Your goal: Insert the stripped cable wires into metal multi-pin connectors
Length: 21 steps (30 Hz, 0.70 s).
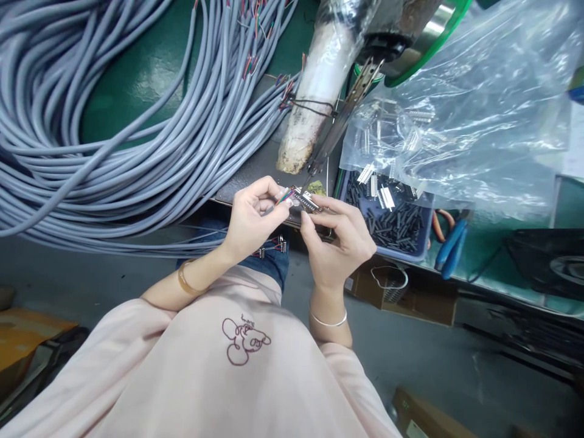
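My left hand (255, 216) pinches a few thin coloured wires (285, 196) between thumb and fingers. Their ends lie against a small multi-pin connector (306, 202), which my right hand (337, 234) holds by its other end with thumb and forefinger. Directly above the connector is the narrow tip of a soldering iron (326, 146) slanting down from a mount. Beside it hangs a plastic-wrapped, stained white tube (305, 115). A yellow sponge-like piece (316, 187) sits just behind the connector.
Thick grey cables (150, 164) with stripped coloured ends cover the left of the table. On the right, a blue bin (426, 234) holds black sleeves and connectors, partly under a clear plastic bag (479, 121). Blue-handled pliers (451, 246) lie beside it; a green-rimmed reel (429, 48) stands behind.
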Each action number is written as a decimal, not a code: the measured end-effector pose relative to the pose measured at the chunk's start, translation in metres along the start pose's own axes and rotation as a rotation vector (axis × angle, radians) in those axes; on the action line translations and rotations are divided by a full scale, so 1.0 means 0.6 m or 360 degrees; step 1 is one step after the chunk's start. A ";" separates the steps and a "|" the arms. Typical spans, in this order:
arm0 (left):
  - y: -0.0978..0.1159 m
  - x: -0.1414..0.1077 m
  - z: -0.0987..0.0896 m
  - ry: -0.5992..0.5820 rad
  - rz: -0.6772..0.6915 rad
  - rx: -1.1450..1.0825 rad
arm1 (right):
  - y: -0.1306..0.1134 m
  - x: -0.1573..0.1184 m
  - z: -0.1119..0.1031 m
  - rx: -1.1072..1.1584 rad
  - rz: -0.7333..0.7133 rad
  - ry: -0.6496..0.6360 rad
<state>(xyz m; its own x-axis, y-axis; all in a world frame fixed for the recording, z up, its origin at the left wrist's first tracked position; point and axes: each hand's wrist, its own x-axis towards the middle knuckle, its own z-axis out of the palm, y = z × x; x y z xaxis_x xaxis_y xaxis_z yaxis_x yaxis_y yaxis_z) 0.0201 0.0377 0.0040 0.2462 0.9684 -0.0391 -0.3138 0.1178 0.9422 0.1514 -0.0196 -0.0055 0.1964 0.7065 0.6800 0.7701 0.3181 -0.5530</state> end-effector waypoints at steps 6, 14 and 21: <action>0.004 0.000 -0.001 0.0008 -0.0054 0.0064 | -0.002 0.003 0.000 -0.0008 -0.0070 0.0020; -0.001 -0.004 -0.004 -0.0020 -0.0191 0.0026 | 0.004 -0.004 -0.005 -0.0035 -0.0097 -0.0004; 0.003 0.000 -0.014 -0.0077 -0.0217 -0.0033 | -0.002 0.000 -0.006 0.0075 0.0088 -0.0035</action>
<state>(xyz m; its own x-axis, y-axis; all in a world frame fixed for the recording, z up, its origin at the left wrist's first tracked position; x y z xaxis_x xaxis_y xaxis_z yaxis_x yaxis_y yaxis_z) 0.0118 0.0395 0.0027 0.3316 0.9315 -0.1495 -0.2930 0.2523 0.9222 0.1526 -0.0223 -0.0033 0.2239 0.7373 0.6374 0.7289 0.3075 -0.6117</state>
